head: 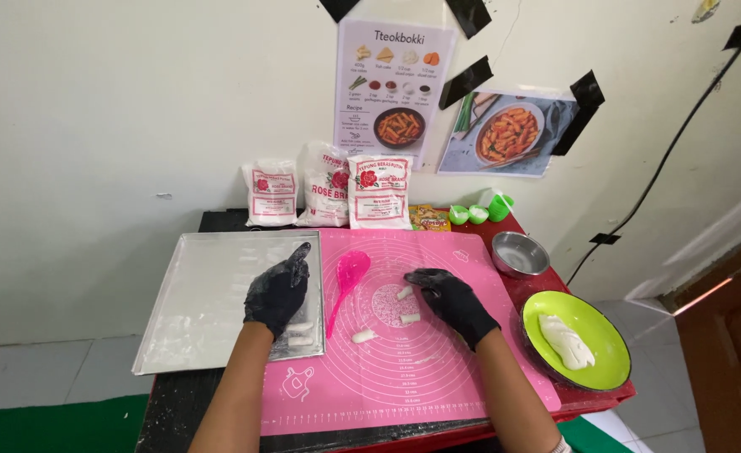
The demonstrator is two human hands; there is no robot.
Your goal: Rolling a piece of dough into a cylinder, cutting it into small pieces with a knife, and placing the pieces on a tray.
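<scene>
Item: short white dough pieces, cut into stubby cylinders. Three lie loose on the pink silicone mat [438,369]: one [404,293] touching the fingertips of the right hand [453,304], one [410,319] just beside that hand, one [363,336] nearer the mat's left side; more pieces [299,334] rest on the metal tray [203,294] under the left hand [278,292]. Handling, as judged: light, soft and pliable, likely tacky; a hard pinch would dent or flatten them, so best taken gently by the sides at mid-length with fingertips. Appearance: matte, pale white, smooth, rounded ends, roughly equal in length. Hands: both in black gloves; the right is flat, fingers loosely apart, gripping nothing; the left lies palm-down on the tray's near right corner, fingers together, and whether it clamps a piece cannot be told. Nearby: pink plastic scoop [347,277] between the hands, a larger dough lump [566,340] on the green plate [610,352], a steel bowl [520,253] on the red tabletop [547,289].
</scene>
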